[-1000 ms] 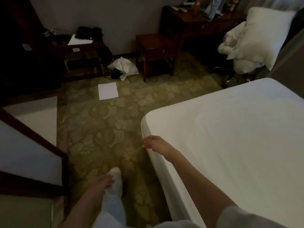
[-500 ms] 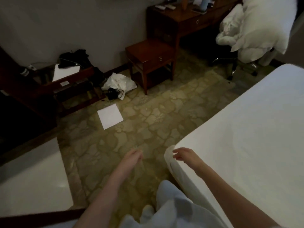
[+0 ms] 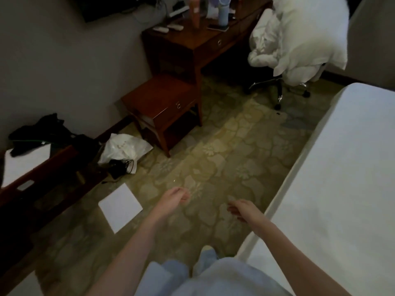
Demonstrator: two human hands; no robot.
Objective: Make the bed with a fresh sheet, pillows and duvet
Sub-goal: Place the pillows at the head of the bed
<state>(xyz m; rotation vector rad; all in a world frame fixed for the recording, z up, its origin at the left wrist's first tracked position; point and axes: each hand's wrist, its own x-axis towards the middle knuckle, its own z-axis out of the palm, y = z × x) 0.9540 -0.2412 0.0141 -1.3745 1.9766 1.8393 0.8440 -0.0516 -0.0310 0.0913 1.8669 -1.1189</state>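
Bedding for this job sits in two places: we see the bed (image 3: 342,189) along the right side, already covered by a smooth white sheet (image 3: 352,146) that hangs down its near edge, and we see a white pillow (image 3: 310,33) piled with crumpled white linen (image 3: 265,45) on the office chair (image 3: 277,90) at the top right, well apart from the bed's corner. Between them spreads the patterned carpet (image 3: 224,150). We note the dark wooden desk (image 3: 203,45) against the wall, carrying bottles, remotes and a phone, and a low wooden side table (image 3: 162,103) just beside its left end. Lower left, a wooden rack (image 3: 42,174) holds dark clothing. We see a white plastic bag (image 3: 124,148) on the floor beside the side table, with a dark tangle of cable against it, and a white sheet of paper (image 3: 120,207) lying flat nearer us. Our left hand (image 3: 176,196) hangs over the carpet with fingers loosely curled and holding nothing; our right hand (image 3: 241,207) reaches forward near the bed edge without touching it, fingers relaxed and also empty.
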